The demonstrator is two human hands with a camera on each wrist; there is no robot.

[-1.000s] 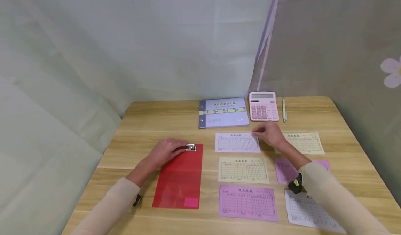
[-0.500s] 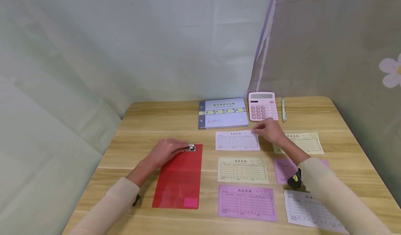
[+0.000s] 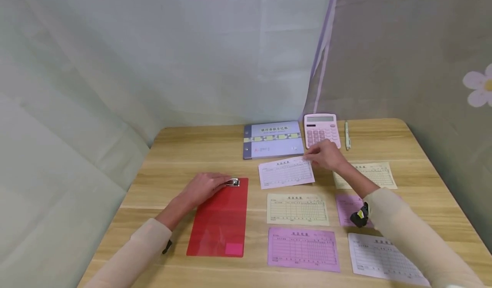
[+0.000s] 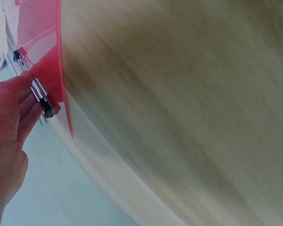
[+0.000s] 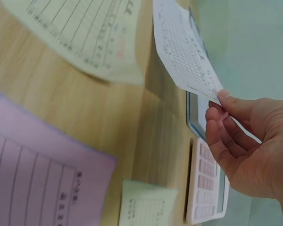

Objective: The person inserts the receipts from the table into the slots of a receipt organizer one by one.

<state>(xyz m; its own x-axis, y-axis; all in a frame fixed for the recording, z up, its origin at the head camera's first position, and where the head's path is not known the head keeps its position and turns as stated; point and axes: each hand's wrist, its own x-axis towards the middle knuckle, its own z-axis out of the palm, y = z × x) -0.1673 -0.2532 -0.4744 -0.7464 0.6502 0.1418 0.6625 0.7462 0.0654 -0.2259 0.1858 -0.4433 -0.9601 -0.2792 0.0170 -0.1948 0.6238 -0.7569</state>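
Observation:
My right hand (image 3: 326, 155) pinches the top right corner of a white printed receipt slip (image 3: 286, 173) between thumb and fingertips. In the right wrist view this slip (image 5: 184, 52) is lifted off the table and slopes away from the fingers. On the left, a red translucent clipboard (image 3: 221, 219) lies on the table with its metal clip (image 3: 233, 182) at the far end. My left hand (image 3: 205, 187) grips that clip, thumb and fingers on either side in the left wrist view, where the clipboard (image 4: 37, 28) shows at the upper left.
Yellow (image 3: 297, 210) and purple (image 3: 303, 249) slips lie below the lifted one. A second column holds yellow (image 3: 370, 176), purple (image 3: 347, 209) and white (image 3: 380, 258) slips, partly under my right arm. Behind stand a ledger book (image 3: 273, 141), a pink calculator (image 3: 319, 130) and a pen (image 3: 347, 135).
The white slip, flat at first, has come up off the table in my right hand, shifted slightly left and tilted. My left hand stays on the clip.

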